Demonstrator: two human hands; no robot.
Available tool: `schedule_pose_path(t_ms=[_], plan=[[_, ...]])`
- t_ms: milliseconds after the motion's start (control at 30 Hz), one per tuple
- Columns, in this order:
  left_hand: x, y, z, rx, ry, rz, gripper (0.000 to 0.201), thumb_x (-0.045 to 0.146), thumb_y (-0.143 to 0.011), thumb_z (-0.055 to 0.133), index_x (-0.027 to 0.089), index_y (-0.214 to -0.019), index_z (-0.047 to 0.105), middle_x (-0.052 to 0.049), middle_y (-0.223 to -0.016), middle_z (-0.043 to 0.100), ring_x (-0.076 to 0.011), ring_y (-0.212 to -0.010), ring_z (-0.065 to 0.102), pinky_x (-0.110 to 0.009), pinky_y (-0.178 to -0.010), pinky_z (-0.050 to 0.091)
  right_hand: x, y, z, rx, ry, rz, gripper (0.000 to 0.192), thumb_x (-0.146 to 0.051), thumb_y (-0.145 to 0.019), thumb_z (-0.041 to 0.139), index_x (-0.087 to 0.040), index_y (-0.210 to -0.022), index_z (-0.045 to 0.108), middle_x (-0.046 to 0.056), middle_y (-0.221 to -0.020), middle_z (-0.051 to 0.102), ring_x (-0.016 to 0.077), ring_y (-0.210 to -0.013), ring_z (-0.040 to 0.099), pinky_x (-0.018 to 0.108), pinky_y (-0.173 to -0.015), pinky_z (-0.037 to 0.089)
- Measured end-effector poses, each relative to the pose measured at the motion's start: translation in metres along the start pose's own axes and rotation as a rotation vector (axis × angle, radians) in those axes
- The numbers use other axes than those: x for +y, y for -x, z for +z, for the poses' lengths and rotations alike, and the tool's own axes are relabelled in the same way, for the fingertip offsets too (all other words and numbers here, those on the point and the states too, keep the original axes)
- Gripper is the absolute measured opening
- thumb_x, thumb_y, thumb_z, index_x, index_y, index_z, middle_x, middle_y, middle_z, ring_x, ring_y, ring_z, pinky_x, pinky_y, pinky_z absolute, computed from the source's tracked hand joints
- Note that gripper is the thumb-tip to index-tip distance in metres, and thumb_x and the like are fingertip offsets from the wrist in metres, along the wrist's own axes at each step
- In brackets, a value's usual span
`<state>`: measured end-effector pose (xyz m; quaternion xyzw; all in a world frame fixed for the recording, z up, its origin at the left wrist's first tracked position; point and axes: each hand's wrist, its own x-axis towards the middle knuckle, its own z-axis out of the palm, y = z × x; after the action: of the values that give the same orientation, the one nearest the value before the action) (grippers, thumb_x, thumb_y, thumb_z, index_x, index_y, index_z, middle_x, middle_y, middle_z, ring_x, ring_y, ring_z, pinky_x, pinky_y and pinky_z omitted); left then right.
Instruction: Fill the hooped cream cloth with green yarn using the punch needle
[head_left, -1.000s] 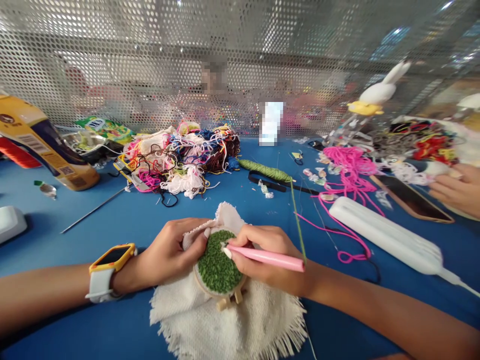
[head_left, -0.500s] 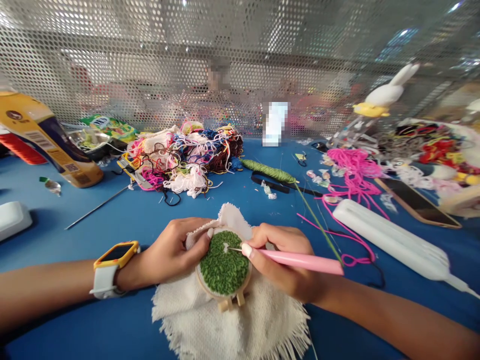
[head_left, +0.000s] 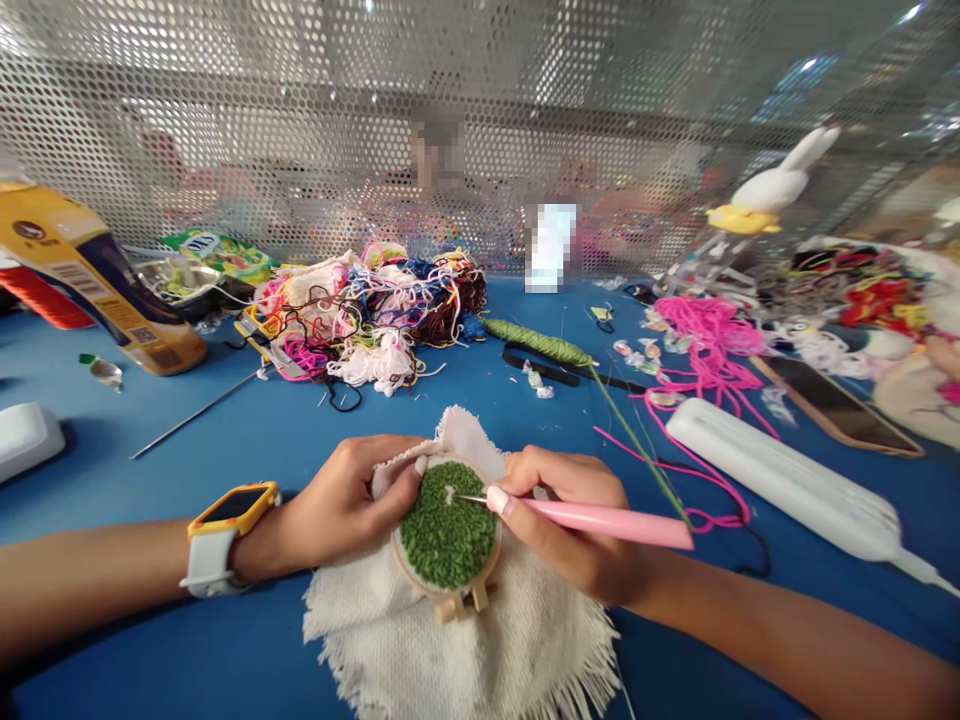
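My left hand (head_left: 356, 500) is closed on the upper left rim of a small round embroidery hoop (head_left: 409, 578), thumb on top and fingers hidden behind. Cream fringed cloth (head_left: 420, 655) is stretched in the hoop and hangs out below it. Dense green yarn loops (head_left: 450, 550) fill the circle, apart from a small pale patch (head_left: 450, 494) near the upper middle. In my right hand (head_left: 566, 515) is a pink-handled punch needle (head_left: 607, 522), its thin metal tip touching or just over the work beside that patch. Green yarn (head_left: 637, 440) runs from a green skein (head_left: 538, 341) towards the handle's end.
Tangled multicoloured yarn (head_left: 375, 310) lies at the back left, near a yellow bottle (head_left: 97, 285) and a metal rod (head_left: 195, 412). To the right are pink yarn (head_left: 709, 340), a white elongated device (head_left: 780, 480) and a phone (head_left: 836, 405). Perforated metal (head_left: 300, 120) stands behind.
The punch needle and my right fingers have shifted slightly right. The pale patch looks a little smaller. Part of another person's hand shows at the far right edge. My left hand stays put.
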<state>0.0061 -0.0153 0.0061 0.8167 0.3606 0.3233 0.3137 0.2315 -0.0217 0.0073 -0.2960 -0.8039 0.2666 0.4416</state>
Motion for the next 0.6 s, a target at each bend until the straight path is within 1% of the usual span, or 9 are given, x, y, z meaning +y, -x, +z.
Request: schedule_pose_path(t_ms=[200, 333, 467, 600], plan=[[-0.001, 0.000, 0.001, 0.000, 0.005, 0.009, 0.032, 0.017, -0.092, 0.045, 0.016, -0.116, 0.067, -0.004, -0.092, 0.073, -0.0139, -0.083, 0.066, -0.022, -0.072, 0.053, 0.000, 0.003, 0.000, 0.000, -0.016, 0.000, 0.018, -0.015, -0.084, 0.053, -0.019, -0.068, 0.048, -0.006, -0.056, 0.046, 0.0068, -0.049, 0.042, 0.022, -0.049, 0.034], [-0.001, 0.000, 0.001, 0.006, -0.002, 0.014, 0.033, 0.016, -0.092, 0.045, 0.016, -0.118, 0.066, -0.005, -0.099, 0.073, -0.0135, -0.086, 0.067, -0.021, -0.074, 0.053, 0.000, 0.003, 0.000, -0.027, 0.008, 0.009, 0.017, -0.015, -0.085, 0.053, -0.018, -0.069, 0.049, -0.005, -0.056, 0.047, 0.0068, -0.049, 0.043, 0.022, -0.050, 0.034], [-0.001, 0.002, 0.002, 0.010, -0.011, 0.029, 0.033, 0.016, -0.092, 0.045, 0.016, -0.118, 0.065, -0.006, -0.102, 0.072, -0.0142, -0.089, 0.067, -0.021, -0.077, 0.052, 0.000, 0.001, 0.004, -0.116, 0.017, 0.031, 0.017, -0.014, -0.087, 0.052, -0.018, -0.070, 0.050, -0.004, -0.059, 0.049, 0.0070, -0.052, 0.045, 0.021, -0.051, 0.037], [-0.002, 0.002, 0.002, 0.021, -0.044, 0.033, 0.031, 0.016, -0.092, 0.046, 0.015, -0.115, 0.067, -0.005, -0.093, 0.072, -0.0147, -0.086, 0.067, -0.021, -0.075, 0.052, 0.004, 0.000, 0.014, -0.216, 0.067, -0.074, 0.008, -0.011, -0.087, 0.053, -0.016, -0.082, 0.057, 0.001, -0.070, 0.057, 0.0105, -0.064, 0.053, 0.023, -0.059, 0.042]])
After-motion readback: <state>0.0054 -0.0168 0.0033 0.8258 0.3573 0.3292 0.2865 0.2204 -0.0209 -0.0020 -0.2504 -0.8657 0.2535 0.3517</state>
